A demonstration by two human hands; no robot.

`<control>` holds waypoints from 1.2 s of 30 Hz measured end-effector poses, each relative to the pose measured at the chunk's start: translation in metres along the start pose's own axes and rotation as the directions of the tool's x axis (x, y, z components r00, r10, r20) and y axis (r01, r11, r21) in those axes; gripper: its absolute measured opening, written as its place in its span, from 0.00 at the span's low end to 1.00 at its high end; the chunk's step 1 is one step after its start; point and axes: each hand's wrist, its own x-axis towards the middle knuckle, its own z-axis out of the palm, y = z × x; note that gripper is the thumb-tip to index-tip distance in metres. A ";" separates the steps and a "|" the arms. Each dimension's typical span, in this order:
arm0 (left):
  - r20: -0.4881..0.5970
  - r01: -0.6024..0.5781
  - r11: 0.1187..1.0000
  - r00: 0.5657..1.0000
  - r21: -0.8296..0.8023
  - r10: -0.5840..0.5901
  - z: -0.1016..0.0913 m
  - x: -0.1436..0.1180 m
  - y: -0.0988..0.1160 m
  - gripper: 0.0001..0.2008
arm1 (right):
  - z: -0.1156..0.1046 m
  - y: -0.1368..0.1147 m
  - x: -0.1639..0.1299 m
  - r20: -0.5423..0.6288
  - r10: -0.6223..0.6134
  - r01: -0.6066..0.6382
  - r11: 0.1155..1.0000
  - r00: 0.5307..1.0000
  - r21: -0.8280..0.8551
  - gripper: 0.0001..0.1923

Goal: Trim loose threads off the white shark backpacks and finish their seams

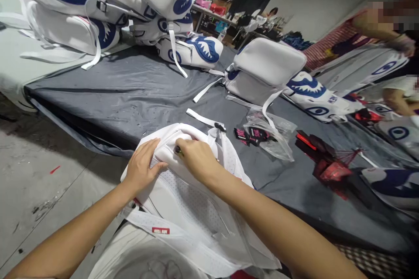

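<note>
**Small dark piece pinched at the top seam of a white backpack that overhangs the edge**

The white mesh-backed backpack (186, 196) lies at the near edge of the grey-covered surface (131, 91), with its lower part hanging off toward the person's lap. The left hand (141, 166) presses flat on the upper left corner, fingers together on the fabric, holding it down rather than closed round anything. The right hand (195, 157) has its grip pinched together on a small dark piece (178, 151), probably a zipper pull, at the top seam; what it is exactly is too small to tell.

Risks, as I judge them:

- The bag rests only partly on the surface. If the left hand lifts, a tug from the right could drag the whole bag off the edge to the floor (39, 174).
- The fabric under the left fingers is bunched. A pull along the seam could catch that fold and jam or pucker it.
- The loose white strap (203, 119) with its dark buckle lies just beyond the right hand and could snag.
- The clear plastic bag (273, 135) and black-and-pink hang tags (250, 134) lie near to the right, and a sweep of the forearm could knock them aside.
</note>
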 end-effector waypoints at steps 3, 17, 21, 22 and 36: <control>-0.004 0.006 1.000 1.000 0.000 -0.006 0.001 0.000 -0.002 0.33 | 0.003 0.001 0.015 -0.011 -0.023 0.025 0.981 1.000 0.193 0.07; 0.018 0.027 0.999 0.999 -0.023 -0.027 0.000 -0.001 -0.004 0.32 | 0.000 -0.001 0.015 0.010 0.043 -0.044 0.956 0.999 0.289 0.08; 0.017 0.020 1.000 1.000 -0.004 -0.020 0.002 -0.002 -0.005 0.32 | 0.005 0.009 0.006 -0.076 -0.088 0.104 0.962 0.993 0.251 0.14; 0.020 0.021 1.000 1.000 0.002 -0.021 0.002 -0.002 -0.005 0.32 | 0.007 0.010 0.007 -0.086 -0.154 0.169 0.962 0.984 0.214 0.15; 0.082 0.055 0.999 0.995 0.002 -0.055 0.002 -0.001 -0.016 0.31 | 0.001 0.014 0.018 -0.026 -0.466 0.452 0.870 0.885 -0.199 0.13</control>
